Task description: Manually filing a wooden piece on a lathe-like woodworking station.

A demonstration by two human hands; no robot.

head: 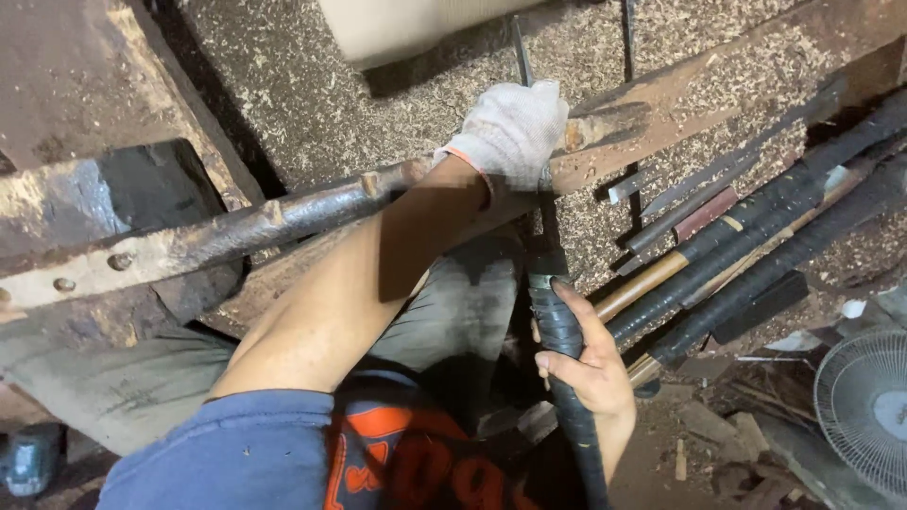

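Dim workshop light; overhead glare on glove; mostly sharp

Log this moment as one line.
left hand, white knit glove: on rusty metal rest bar | right hand, bare: grips black-wrapped long tool handle | sawdust all around

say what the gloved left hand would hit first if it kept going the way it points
Likely the cream-coloured block, across the sawdust-covered bed; the left hand points up-frame over the rusty bar. Depth is unclear.

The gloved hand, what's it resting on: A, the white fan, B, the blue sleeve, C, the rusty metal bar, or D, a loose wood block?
C: the left hand in its white glove sits on the rusty metal bar.
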